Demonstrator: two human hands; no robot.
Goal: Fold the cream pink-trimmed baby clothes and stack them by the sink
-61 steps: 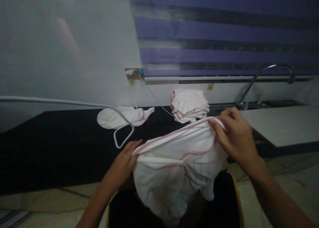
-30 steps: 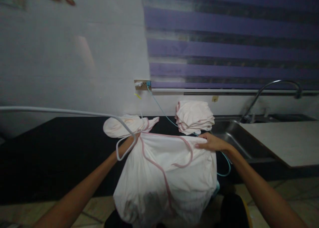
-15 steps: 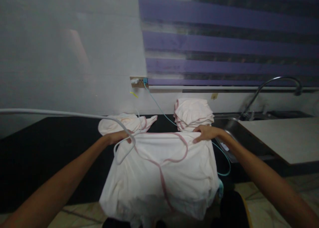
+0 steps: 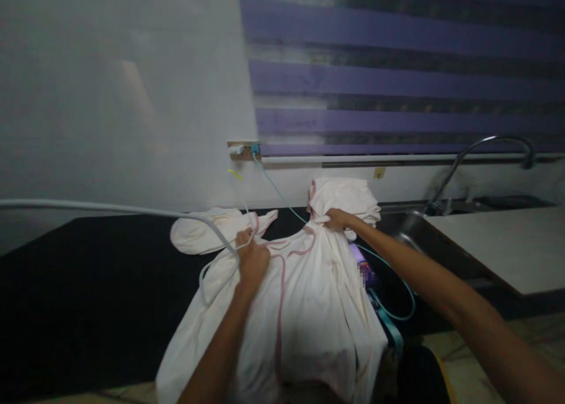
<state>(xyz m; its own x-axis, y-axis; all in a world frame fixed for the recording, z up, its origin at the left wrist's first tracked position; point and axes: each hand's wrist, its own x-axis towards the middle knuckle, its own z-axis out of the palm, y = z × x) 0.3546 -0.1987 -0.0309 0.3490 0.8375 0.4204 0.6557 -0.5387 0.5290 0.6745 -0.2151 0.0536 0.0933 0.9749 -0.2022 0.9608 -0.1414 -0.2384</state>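
A white garment with pink trim point(image 4: 304, 298) hangs over the front edge of the black counter. My right hand point(image 4: 338, 219) is closed on bunched cloth at its upper right corner. At the upper left my left hand point(image 4: 253, 254) grips the garment's trimmed upper edge, its fingertips partly hidden. Behind my left hand lies a small piece of white cloth with pink trim point(image 4: 207, 230). A folded stack of white cloth with pink trim point(image 4: 346, 195) sits just behind my right hand.
A phone point(image 4: 361, 263) with a lit screen lies right of the garment, near a teal cable point(image 4: 408, 295) and strap point(image 4: 391, 327). A white bent rod or cord point(image 4: 132, 206) crosses in front on the left. The sink point(image 4: 415, 230), faucet point(image 4: 461, 151) and pale board point(image 4: 489, 245) are at right.
My left hand has moved right along the upper edge. My right hand has shifted slightly left and up, bunching the cloth there. The garment's right side has drawn inward, uncovering the phone.
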